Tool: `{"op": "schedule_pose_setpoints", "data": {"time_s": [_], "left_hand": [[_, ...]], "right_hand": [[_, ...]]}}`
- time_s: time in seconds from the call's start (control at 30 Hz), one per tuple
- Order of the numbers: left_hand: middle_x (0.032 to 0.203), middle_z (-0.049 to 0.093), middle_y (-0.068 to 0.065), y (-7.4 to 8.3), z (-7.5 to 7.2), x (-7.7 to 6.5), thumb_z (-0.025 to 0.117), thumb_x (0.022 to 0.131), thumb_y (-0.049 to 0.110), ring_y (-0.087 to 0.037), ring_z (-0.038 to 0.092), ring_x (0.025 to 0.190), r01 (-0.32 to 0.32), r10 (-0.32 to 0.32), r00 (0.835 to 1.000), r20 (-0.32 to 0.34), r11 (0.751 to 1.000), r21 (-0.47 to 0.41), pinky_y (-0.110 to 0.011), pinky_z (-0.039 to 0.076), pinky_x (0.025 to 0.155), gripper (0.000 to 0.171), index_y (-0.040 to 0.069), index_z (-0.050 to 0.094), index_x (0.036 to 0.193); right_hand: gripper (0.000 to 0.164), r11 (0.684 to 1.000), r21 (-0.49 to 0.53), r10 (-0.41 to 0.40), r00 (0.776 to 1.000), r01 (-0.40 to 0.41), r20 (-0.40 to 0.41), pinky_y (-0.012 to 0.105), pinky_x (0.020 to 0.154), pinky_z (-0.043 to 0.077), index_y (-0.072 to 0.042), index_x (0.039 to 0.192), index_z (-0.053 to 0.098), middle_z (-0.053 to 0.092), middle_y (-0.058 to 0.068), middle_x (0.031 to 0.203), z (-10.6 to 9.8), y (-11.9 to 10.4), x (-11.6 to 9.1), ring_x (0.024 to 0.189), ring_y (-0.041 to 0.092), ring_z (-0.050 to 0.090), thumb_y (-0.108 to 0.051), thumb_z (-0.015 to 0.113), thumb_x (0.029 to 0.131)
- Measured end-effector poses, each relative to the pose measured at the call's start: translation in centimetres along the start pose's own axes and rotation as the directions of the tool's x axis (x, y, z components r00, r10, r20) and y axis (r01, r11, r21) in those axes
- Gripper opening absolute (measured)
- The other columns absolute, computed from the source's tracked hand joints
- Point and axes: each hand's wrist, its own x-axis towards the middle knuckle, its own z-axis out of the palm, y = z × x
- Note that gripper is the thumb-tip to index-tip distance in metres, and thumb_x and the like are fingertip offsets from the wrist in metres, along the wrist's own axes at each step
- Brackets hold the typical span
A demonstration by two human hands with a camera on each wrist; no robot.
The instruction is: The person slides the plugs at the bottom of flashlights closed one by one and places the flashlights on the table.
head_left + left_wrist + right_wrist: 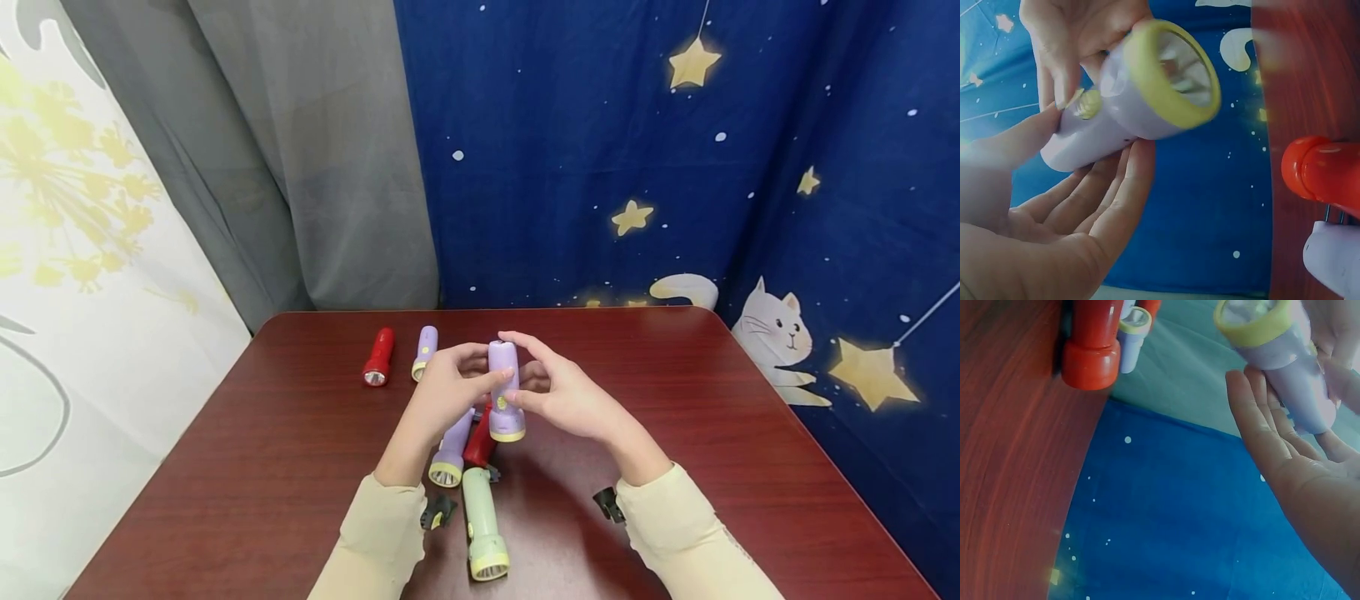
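A light purple flashlight (504, 358) with a pale yellow lens rim hangs above the table, lens end down, between the two hands. The left hand (453, 379) grips it from the left, thumb across the barrel and fingers behind. From the other side the right hand (566, 392) holds it too, its index finger over the tail end and its thumb near the yellow switch (1089, 104). Below lie a second purple flashlight (453, 446), a red flashlight (478, 443) partly covered by the held one, and a pale green flashlight (482, 512).
Farther back on the dark red table (637, 358) lie another red flashlight (381, 354) and another purple flashlight (426, 346), the latter close to the left hand. Grey and blue star-patterned curtains (562, 167) hang behind the table. Black wrist mounts (609, 504) sit at both cuffs.
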Motion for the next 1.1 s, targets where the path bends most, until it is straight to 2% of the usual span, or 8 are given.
{"op": "schedule_pose_setpoints", "data": {"time_s": [0.17, 0.4, 0.57, 0.73, 0.93, 1.1], "left_hand": [[0.118, 0.079, -0.014, -0.3, 0.0, 0.1, 0.087, 0.089, 0.021, -0.025, 0.078, 0.104, -0.013, 0.013, 0.999, -0.030, 1.000, 0.000, -0.042, 0.067, 0.085, 0.045, 0.006, 0.072, 0.128], [0.112, 0.080, -0.012, -0.6, 0.1, 0.4, 0.090, 0.086, 0.023, -0.024, 0.079, 0.102, -0.048, 0.051, 0.997, -0.060, 0.998, 0.046, -0.041, 0.067, 0.087, 0.041, 0.006, 0.073, 0.120], [0.110, 0.079, -0.010, -0.7, 0.2, 0.3, 0.091, 0.085, 0.028, -0.023, 0.080, 0.100, -0.055, 0.060, 0.997, -0.055, 0.995, 0.082, -0.041, 0.067, 0.085, 0.041, 0.008, 0.072, 0.115], [0.109, 0.080, -0.009, -0.8, 0.3, 0.4, 0.092, 0.083, 0.028, -0.022, 0.080, 0.097, -0.053, 0.057, 0.997, -0.051, 0.995, 0.082, -0.040, 0.067, 0.084, 0.040, 0.010, 0.072, 0.112], [0.108, 0.080, -0.010, -0.7, 0.2, 0.5, 0.091, 0.084, 0.027, -0.023, 0.080, 0.097, -0.074, 0.078, 0.996, -0.045, 0.993, 0.093, -0.040, 0.067, 0.085, 0.039, 0.008, 0.071, 0.112], [0.107, 0.080, -0.009, -0.8, 0.1, 0.7, 0.092, 0.084, 0.027, -0.022, 0.080, 0.097, -0.061, 0.065, 0.997, -0.039, 0.993, 0.101, -0.040, 0.067, 0.085, 0.039, 0.009, 0.071, 0.111]], "right_hand": [[0.085, 0.999, -0.034, -0.004, 1.000, 0.003, -0.028, 0.048, 0.100, 0.063, -0.033, 0.164, 0.031, 0.075, 0.012, 0.124, 0.4, 0.0, 0.1, 0.114, 0.026, 0.076, -0.019, 0.080, 0.096], [0.087, 0.998, -0.064, -0.022, 0.998, 0.018, -0.064, 0.047, 0.100, 0.063, -0.028, 0.164, 0.027, 0.077, 0.011, 0.125, 1.0, 0.3, 0.2, 0.112, 0.024, 0.077, -0.019, 0.080, 0.096], [0.085, 0.990, -0.138, -0.050, 0.994, 0.036, -0.100, 0.042, 0.091, 0.065, -0.027, 0.163, 0.028, 0.077, 0.011, 0.127, 1.4, 0.3, 0.3, 0.097, 0.015, 0.079, -0.017, 0.080, 0.096], [0.080, 0.982, -0.182, -0.078, 0.989, 0.054, -0.129, 0.037, 0.084, 0.064, -0.026, 0.161, 0.031, 0.078, 0.013, 0.123, 1.6, 0.3, 0.4, 0.083, 0.009, 0.076, -0.010, 0.075, 0.097], [0.073, 0.980, -0.188, -0.095, 0.986, 0.068, -0.137, 0.037, 0.084, 0.064, -0.023, 0.157, 0.035, 0.078, 0.013, 0.120, 1.8, 0.4, 0.6, 0.090, 0.011, 0.076, -0.005, 0.071, 0.097], [0.069, 0.978, -0.195, -0.105, 0.985, 0.077, -0.140, 0.035, 0.083, 0.063, -0.019, 0.155, 0.038, 0.078, 0.013, 0.120, 1.8, 0.6, 0.8, 0.098, 0.015, 0.076, -0.005, 0.071, 0.097]]}}
